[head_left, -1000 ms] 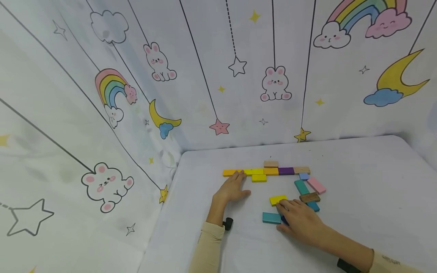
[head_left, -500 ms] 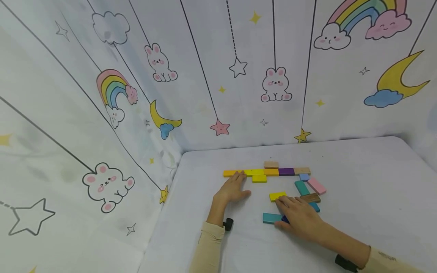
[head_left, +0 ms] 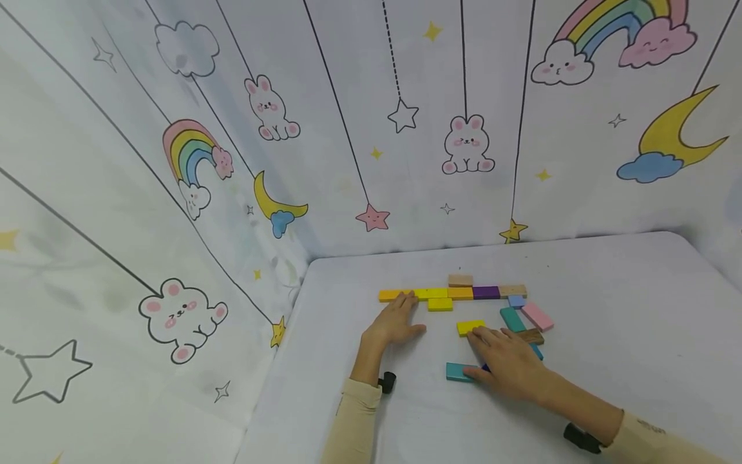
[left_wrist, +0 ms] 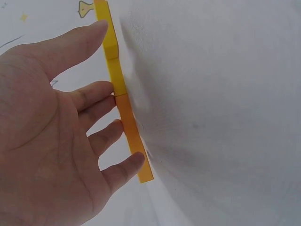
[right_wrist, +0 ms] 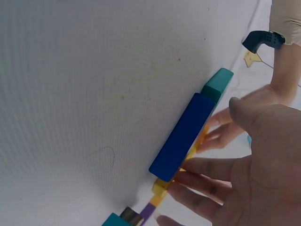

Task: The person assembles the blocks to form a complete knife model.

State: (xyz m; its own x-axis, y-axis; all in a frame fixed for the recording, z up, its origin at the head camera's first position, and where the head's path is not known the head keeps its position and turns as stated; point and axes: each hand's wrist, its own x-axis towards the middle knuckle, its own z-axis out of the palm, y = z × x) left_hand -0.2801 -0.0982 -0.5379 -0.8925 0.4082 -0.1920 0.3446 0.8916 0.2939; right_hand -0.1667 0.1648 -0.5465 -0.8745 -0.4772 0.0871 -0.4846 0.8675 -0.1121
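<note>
Several flat domino-like blocks lie on a white table. My left hand (head_left: pixel 394 322) rests its fingertips along the near side of a row's left end, at an orange block (left_wrist: pixel 131 132) and a yellow block (left_wrist: pixel 116 75). Its fingers are spread and hold nothing. My right hand (head_left: pixel 510 364) touches a loose yellow block (head_left: pixel 468 328) with its fingertips, fingers extended. Below that hand lie a teal block (head_left: pixel 456 372) and a dark blue block (right_wrist: pixel 183 136); the hand mostly covers the dark blue one in the head view.
The row continues rightward with a purple block (head_left: pixel 485 292) and a wooden block (head_left: pixel 513 290). A yellow block (head_left: pixel 440 305) sits against its near side. Right of centre lie a pink block (head_left: pixel 537 316), a green block (head_left: pixel 511 318) and a brown block (head_left: pixel 533 336). A patterned curtain (head_left: pixel 336 142) surrounds the table.
My right hand has moved away from me, and the loose yellow block has slid with it toward the row. The left hand has stayed in place.
</note>
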